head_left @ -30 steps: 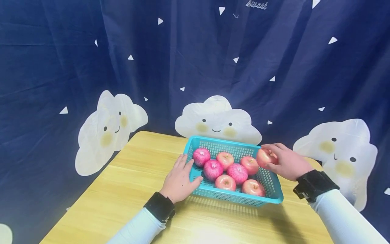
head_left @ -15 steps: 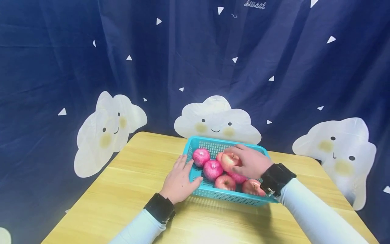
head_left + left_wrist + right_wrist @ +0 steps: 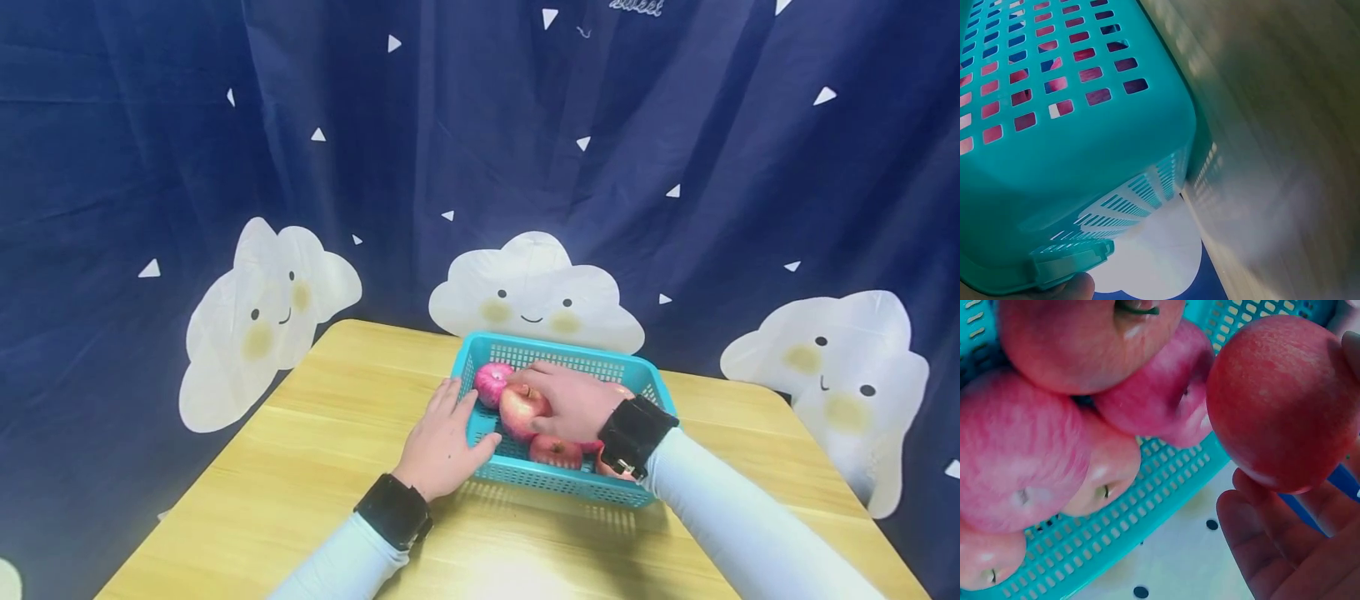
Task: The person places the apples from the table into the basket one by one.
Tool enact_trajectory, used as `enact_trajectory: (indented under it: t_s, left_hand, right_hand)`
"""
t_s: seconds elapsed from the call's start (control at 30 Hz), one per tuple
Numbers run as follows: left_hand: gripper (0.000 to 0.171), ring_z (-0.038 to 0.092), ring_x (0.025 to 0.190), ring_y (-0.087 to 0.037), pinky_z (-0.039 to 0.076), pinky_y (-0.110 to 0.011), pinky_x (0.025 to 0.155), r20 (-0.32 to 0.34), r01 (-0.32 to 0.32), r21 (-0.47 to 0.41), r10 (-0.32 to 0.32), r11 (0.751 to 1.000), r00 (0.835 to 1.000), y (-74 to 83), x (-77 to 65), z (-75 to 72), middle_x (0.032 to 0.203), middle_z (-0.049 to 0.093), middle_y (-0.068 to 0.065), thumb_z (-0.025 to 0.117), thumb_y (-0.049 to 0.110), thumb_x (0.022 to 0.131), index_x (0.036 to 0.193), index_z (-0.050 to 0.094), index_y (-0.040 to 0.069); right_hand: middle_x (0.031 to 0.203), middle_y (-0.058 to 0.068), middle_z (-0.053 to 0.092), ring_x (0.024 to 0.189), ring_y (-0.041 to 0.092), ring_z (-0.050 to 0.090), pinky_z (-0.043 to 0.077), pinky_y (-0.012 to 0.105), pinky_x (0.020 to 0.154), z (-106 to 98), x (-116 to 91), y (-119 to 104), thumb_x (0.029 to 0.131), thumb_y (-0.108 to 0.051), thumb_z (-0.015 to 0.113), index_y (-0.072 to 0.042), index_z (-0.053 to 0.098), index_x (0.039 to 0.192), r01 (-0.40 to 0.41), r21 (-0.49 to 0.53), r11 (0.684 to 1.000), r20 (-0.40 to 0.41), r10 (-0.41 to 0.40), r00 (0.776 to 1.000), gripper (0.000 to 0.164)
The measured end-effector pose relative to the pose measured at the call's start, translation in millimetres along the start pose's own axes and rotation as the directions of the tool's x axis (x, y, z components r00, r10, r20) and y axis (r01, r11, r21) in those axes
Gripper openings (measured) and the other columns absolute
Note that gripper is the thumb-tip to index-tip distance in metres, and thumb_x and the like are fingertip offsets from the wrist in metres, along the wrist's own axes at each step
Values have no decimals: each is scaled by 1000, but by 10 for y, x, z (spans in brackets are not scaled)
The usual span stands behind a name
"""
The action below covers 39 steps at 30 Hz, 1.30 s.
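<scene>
A turquoise plastic basket with perforated sides holds several apples, some deep pink, such as the apple at the back left, others paler red, such as the one near the front. My left hand touches the basket's left end, fingers straight and thumb apart; in the left wrist view one fingertip shows by the rim. With my right hand I grip a red apple above the left part of the basket. That hand and wrist hide some apples from the head view.
The basket stands on a light wooden table towards its back edge. Behind the table hangs a dark blue curtain with white clouds and small triangles. Table surface extends on both sides of the basket and in front.
My right hand has carried the apple leftward, from over the basket's right end to its left part. My left hand has stayed at the left end.
</scene>
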<state>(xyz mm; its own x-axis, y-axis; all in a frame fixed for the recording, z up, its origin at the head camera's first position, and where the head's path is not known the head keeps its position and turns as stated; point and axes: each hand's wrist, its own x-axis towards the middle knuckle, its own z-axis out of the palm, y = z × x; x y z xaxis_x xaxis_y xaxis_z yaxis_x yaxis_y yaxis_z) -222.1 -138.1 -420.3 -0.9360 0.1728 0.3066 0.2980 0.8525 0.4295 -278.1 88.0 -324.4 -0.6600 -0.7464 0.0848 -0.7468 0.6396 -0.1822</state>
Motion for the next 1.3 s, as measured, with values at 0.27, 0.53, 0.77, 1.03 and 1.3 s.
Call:
enact_trajectory:
  t_s: [0.27,0.53,0.77,1.03,1.3]
  left_hand:
    - [80,18,153,-32,40,-59,107,25,1,6,-1,1000,1000,19,6,-16,162,30,-17,54,61,94,152,46,6]
    - [82,17,153,-32,41,-58,106,25,-5,22,5,1000,1000,8,17,4,163,30,-17,51,64,95,153,44,7]
    - [81,18,153,-32,42,-57,106,16,-12,26,11,1000,1000,3,26,6,162,30,-17,54,60,94,154,43,6]
    - [81,21,152,-33,43,-58,105,-3,-24,15,25,1000,1000,7,15,3,161,33,-19,56,60,93,151,46,4]
    - [77,20,152,-33,42,-57,106,-7,-13,7,13,1000,1000,-3,2,5,161,32,-19,55,58,95,151,46,5]
  right_hand:
    - [136,3,61,113,18,62,50,40,98,188,117,-28,84,-33,82,-12,59,138,88,-28,996,16,-88,996,62]
    - [144,5,57,128,20,57,50,39,100,248,179,-88,86,-43,81,-15,57,143,84,-48,995,83,-79,993,68]
    - [142,2,60,131,18,55,50,39,100,314,229,-92,87,-39,80,-15,58,142,116,-47,992,114,-110,987,64]
    - [126,-7,65,110,9,63,51,28,95,435,305,-78,87,-33,79,-18,61,133,204,-64,977,162,-191,968,52]
    - [125,-11,64,112,11,64,48,35,102,506,366,-98,91,-25,74,-24,61,135,252,-155,955,213,-217,953,46]
